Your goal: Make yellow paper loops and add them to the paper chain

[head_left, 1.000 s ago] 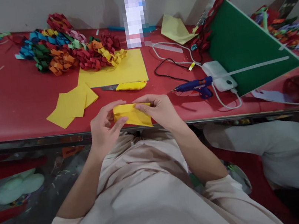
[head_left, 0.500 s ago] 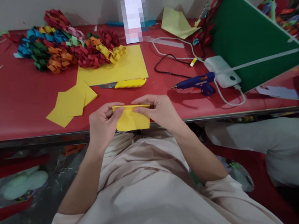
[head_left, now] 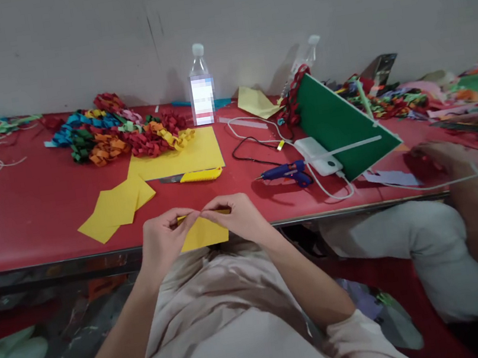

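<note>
A small yellow sheet of paper [head_left: 204, 233] is pinched along its upper edge by both hands at the table's front edge. My left hand [head_left: 161, 238] grips it on the left, closed, with thumb on the near side. My right hand [head_left: 241, 217] is closed on the other side, and the two thumb tips meet near the middle of the edge. Beyond, to the left, lie several loose yellow paper pieces [head_left: 119, 206]. A box cutter with a yellow handle [head_left: 201, 175] rests beside a larger yellow sheet [head_left: 173, 162].
Colourful paper chains [head_left: 110, 145] are heaped at the back left. A blue glue gun [head_left: 283, 172] lies right of my hands, by a white power adapter [head_left: 316, 152] with cables. A green board [head_left: 343, 127] leans there. A plastic bottle [head_left: 198, 65] stands behind. Another person's hand [head_left: 437, 155] is at right.
My thumbs have slid inward along the paper's upper edge and now meet at its middle. The view has tilted up, showing more wall and the other person's arm.
</note>
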A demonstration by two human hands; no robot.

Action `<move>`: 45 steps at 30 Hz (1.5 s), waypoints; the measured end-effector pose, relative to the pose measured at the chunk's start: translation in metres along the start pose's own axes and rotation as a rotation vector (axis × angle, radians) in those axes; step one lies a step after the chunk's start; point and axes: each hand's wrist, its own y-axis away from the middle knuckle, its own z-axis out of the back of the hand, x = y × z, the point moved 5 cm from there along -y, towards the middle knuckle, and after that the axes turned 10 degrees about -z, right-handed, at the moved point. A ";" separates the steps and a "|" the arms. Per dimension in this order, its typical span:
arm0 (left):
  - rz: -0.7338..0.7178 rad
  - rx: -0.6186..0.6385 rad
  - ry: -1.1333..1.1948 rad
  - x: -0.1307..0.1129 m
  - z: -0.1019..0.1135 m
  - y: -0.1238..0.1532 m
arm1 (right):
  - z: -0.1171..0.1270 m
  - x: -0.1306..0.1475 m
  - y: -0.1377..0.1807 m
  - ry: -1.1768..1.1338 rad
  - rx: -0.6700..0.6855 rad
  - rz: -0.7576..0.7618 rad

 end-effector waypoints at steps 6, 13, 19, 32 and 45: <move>-0.069 0.004 -0.145 -0.002 0.015 -0.003 | 0.009 -0.009 -0.001 -0.101 0.005 -0.060; -0.286 0.382 0.002 0.015 0.017 0.004 | 0.022 -0.028 -0.008 -0.351 -0.102 -0.212; -0.186 0.065 0.161 -0.001 0.001 -0.007 | 0.024 -0.024 -0.006 -0.259 -0.121 -0.133; 0.043 -0.173 0.116 -0.002 -0.014 -0.009 | 0.001 -0.023 0.003 -0.450 0.006 -0.173; 0.221 -0.115 0.254 0.019 -0.011 -0.002 | -0.003 -0.029 0.005 -0.440 0.043 -0.258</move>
